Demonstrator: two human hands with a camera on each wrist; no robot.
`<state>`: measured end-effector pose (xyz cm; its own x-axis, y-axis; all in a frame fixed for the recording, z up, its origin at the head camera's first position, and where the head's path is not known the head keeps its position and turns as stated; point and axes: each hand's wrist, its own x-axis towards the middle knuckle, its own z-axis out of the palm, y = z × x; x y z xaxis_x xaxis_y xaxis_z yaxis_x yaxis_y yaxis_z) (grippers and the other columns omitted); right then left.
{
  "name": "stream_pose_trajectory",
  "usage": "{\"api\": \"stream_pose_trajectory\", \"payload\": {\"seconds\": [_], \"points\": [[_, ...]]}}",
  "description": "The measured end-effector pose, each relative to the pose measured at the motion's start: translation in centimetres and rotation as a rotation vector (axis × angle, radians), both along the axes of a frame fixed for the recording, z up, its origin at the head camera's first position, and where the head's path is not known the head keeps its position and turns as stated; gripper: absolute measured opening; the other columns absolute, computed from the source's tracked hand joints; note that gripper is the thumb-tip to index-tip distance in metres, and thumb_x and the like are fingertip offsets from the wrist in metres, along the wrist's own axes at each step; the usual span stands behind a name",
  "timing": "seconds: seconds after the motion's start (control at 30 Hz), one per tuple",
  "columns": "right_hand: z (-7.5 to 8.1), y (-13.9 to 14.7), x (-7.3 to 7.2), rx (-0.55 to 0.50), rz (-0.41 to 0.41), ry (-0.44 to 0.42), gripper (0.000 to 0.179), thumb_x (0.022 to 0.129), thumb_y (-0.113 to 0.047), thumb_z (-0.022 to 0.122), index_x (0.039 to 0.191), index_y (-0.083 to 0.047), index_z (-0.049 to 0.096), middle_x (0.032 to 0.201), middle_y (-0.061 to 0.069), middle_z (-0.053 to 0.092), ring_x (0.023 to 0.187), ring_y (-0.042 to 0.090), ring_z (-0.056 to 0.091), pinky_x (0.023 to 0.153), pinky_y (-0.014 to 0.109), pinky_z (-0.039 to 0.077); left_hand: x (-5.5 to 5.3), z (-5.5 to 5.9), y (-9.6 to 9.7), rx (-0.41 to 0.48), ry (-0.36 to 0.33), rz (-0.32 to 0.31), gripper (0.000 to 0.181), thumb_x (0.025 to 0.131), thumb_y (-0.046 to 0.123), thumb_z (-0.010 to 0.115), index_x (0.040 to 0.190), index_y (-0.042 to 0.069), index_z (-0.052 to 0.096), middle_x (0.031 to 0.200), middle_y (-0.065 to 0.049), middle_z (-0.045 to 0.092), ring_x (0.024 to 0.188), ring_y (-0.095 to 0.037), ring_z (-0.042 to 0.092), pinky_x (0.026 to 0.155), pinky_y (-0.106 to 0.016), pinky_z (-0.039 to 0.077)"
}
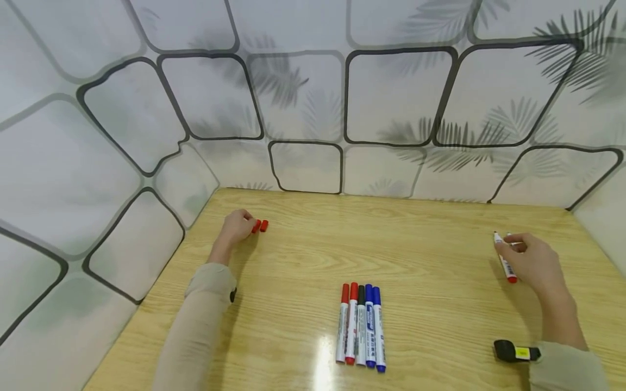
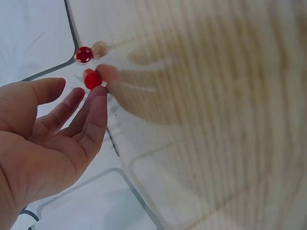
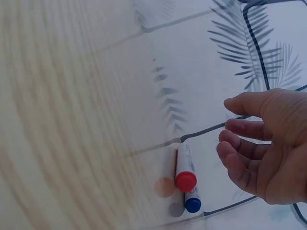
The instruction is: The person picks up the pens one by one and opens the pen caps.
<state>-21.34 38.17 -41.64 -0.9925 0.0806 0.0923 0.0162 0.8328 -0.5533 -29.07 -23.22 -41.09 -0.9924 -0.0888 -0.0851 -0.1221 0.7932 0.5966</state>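
Observation:
Two small red marker caps stand side by side at the far left of the table. My left hand (image 1: 238,225) is beside the nearer red cap (image 2: 92,79), fingertips right at its edge and the thumb apart from it. The other red cap (image 1: 264,226) is just to its right. On the right side, my right hand (image 1: 535,263) is loosely bent next to an uncapped red-ended marker (image 1: 506,267). In the right wrist view the fingers curve around nothing, and a blue-ended marker (image 3: 193,203) lies beside the red-ended one; my hand mostly hides it in the head view.
Several capped markers lie in a row at the front middle: a red-capped marker (image 1: 342,331) leftmost, a black-capped marker (image 1: 361,331) in the middle and a blue-capped marker (image 1: 379,334) rightmost. Patterned walls (image 1: 303,168) border the wooden table (image 1: 293,260) at the back and left.

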Motion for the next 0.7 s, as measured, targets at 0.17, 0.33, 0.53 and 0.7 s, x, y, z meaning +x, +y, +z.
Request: {"api": "stream_pose_trajectory", "payload": {"seconds": [0.17, 0.33, 0.53, 0.7], "points": [[0.7, -1.3, 0.6, -0.032, 0.025, 0.016, 0.053, 0.101, -0.035, 0.054, 0.127, 0.011, 0.053, 0.112, 0.035, 0.058, 0.077, 0.032, 0.061, 0.054, 0.030, 0.047, 0.6, 0.6, -0.2, 0.046, -0.022, -0.006, 0.036, 0.099, 0.018, 0.044, 0.121, -0.007, 0.056, 0.115, -0.025, 0.060, 0.098, -0.034, 0.057, 0.081, -0.041, 0.048], [1.4, -2.9, 0.9, -0.056, 0.067, 0.023, 0.056, 0.102, -0.036, 0.054, 0.131, 0.011, 0.050, 0.114, 0.034, 0.058, 0.070, 0.025, 0.062, 0.049, 0.032, 0.050, 1.7, 1.5, -0.3, 0.107, -0.005, 0.005, 0.041, 0.103, 0.024, 0.041, 0.129, -0.006, 0.051, 0.124, -0.027, 0.057, 0.103, -0.033, 0.057, 0.080, -0.041, 0.048], [2.2, -4.5, 1.1, -0.026, 0.121, 0.000, 0.057, 0.102, -0.035, 0.054, 0.135, 0.011, 0.047, 0.115, 0.032, 0.060, 0.098, 0.045, 0.059, 0.060, 0.036, 0.050, 3.0, 2.2, 0.4, 0.184, 0.070, 0.036, 0.043, 0.104, 0.025, 0.041, 0.135, -0.004, 0.050, 0.128, -0.027, 0.057, 0.108, -0.036, 0.058, 0.082, -0.043, 0.050], [2.7, -5.7, 1.7, -0.025, 0.164, -0.059, 0.061, 0.102, -0.038, 0.054, 0.139, 0.009, 0.042, 0.116, 0.029, 0.059, 0.107, 0.048, 0.058, 0.069, 0.042, 0.052, 3.7, 2.6, 1.3, 0.258, 0.182, 0.118, 0.043, 0.104, 0.026, 0.044, 0.136, -0.001, 0.051, 0.125, -0.025, 0.060, 0.110, -0.039, 0.060, 0.088, -0.049, 0.050]]}}
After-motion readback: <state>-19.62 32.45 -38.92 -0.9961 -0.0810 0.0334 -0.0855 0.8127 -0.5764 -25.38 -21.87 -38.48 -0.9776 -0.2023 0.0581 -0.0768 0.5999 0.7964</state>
